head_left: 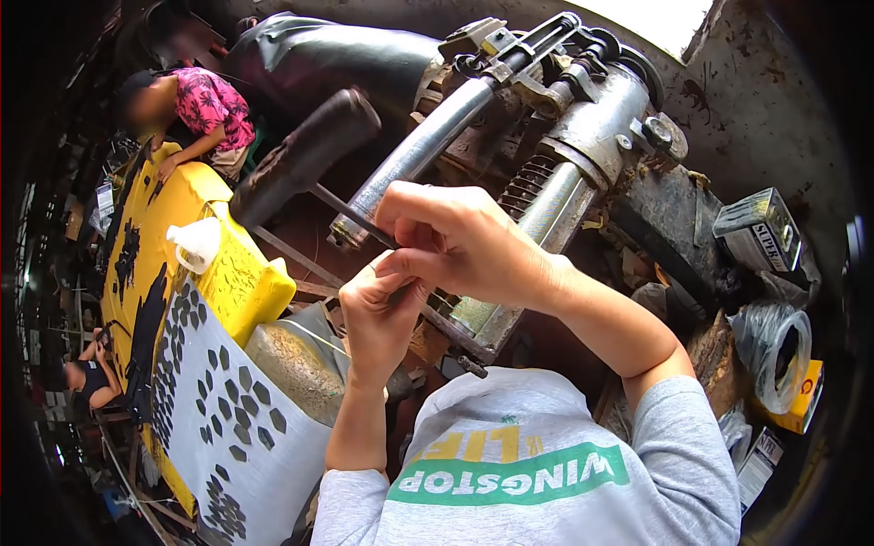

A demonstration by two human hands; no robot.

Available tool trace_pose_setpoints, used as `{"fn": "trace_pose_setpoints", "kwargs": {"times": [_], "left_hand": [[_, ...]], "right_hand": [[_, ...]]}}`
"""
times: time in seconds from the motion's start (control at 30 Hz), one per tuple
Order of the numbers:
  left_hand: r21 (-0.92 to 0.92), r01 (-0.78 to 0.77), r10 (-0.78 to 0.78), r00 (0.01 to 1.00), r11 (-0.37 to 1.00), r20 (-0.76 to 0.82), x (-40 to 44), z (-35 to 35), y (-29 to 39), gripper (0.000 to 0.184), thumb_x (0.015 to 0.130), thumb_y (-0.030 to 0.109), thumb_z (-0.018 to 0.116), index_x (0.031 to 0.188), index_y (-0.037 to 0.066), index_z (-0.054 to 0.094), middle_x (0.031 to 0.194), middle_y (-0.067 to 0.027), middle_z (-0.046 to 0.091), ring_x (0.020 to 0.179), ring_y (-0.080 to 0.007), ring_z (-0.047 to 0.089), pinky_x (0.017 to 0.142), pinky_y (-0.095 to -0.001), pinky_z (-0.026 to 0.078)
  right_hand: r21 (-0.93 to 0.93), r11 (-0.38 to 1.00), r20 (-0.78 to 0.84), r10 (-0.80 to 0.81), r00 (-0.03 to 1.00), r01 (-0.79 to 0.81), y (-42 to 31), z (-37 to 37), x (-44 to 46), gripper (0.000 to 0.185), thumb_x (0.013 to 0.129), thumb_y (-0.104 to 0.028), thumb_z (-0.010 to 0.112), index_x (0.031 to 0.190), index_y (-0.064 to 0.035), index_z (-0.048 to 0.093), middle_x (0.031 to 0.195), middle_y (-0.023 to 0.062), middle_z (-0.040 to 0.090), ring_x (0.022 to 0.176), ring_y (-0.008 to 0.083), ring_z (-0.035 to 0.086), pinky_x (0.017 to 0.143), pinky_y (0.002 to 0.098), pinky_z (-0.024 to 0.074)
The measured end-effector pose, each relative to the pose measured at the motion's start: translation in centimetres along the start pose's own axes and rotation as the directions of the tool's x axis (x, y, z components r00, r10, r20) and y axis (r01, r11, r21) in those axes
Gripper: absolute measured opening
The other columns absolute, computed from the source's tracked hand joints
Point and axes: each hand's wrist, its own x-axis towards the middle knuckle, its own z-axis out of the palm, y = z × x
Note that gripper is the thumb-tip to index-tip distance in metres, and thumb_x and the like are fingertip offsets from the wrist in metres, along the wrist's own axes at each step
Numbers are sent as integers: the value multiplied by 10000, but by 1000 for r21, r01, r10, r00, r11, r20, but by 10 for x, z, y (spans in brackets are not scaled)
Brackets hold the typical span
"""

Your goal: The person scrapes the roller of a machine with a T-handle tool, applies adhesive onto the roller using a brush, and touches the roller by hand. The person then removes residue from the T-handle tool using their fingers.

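In the head view, my left hand (387,309) and my right hand (464,241) meet close together, with the fingers of both drawn into a pinch. Whatever lies between the fingertips is too small or hidden to make out. A thin dark rod (350,211) runs from a dark padded block (309,155) to the fingers of my right hand; I cannot tell whether they touch. Just behind my hands is a worn metal machine (583,118), with a shiny round bar (419,155) and a coil spring (528,182).
At left, dark many-sided pieces (241,400) lie on a white sheet (282,482) beside a yellow surface (173,200) bearing a white jug (196,244). A person in a pink shirt (214,109) leans there; another person (96,369) is lower left. Boxes (760,232) and a plastic bag (769,341) are right.
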Motion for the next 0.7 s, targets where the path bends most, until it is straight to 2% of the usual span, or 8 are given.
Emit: {"fn": "trace_pose_setpoints", "kwargs": {"times": [0.03,0.13,0.17,0.27,0.37,0.53,0.6,0.7], "left_hand": [[5,-19,19,1000,1000,13,1,0,-1,170,783,-82,673,946,-37,683,901,-75,678,866,-116,625,758,-243,492],[71,-58,55,998,996,41,3,0,2,167,785,-83,677,947,-46,680,905,-70,673,873,-120,624,762,-248,493],[21,-19,18,999,1000,38,2,1,1,166,786,-79,680,948,-45,680,906,-68,673,876,-120,623,764,-248,492],[-81,38,-35,999,996,38,2,0,-2,170,789,-71,685,957,-42,678,909,-61,671,873,-119,621,767,-244,492],[-85,13,-10,999,996,36,2,-2,1,181,797,-72,681,974,-36,673,909,-49,671,843,-105,618,757,-229,493],[-136,29,-31,999,990,-13,0,3,2,157,818,-74,664,972,-48,657,904,-38,668,793,-65,593,724,-206,484],[-86,-9,9,1000,996,4,-1,4,0,146,823,-71,659,968,-54,653,908,-40,666,805,-60,586,723,-202,480],[-26,-37,38,998,999,44,-2,0,-4,142,833,-66,654,974,-55,651,918,-46,666,826,-66,587,732,-201,478]], "right_hand": [[-35,998,4,-58,998,58,9,0,0,238,804,-37,674,1013,-3,564,774,99,587,679,219,587,576,304,471],[-23,976,-35,-218,975,218,12,2,-1,246,798,-20,668,1022,0,567,796,109,604,718,253,608,603,334,480],[-10,945,-31,-326,945,326,23,4,2,242,801,-33,658,1025,0,573,814,129,610,746,302,616,637,370,484],[-67,970,92,-226,970,232,18,-4,0,235,807,-64,652,1019,0,575,848,146,604,778,340,608,669,386,484],[-113,957,-27,-271,962,266,19,4,-1,209,814,-93,652,985,-4,570,849,149,584,783,346,593,683,388,477],[-94,980,-17,-178,984,175,13,4,-1,198,794,-76,670,928,2,547,807,145,555,753,341,580,674,400,467],[-64,986,3,-154,988,154,13,0,-1,204,788,-53,666,949,8,555,828,152,573,769,343,596,686,398,477],[-11,975,40,-221,974,222,20,1,-1,210,780,-20,655,972,11,575,870,164,598,800,349,619,705,393,496]]}}
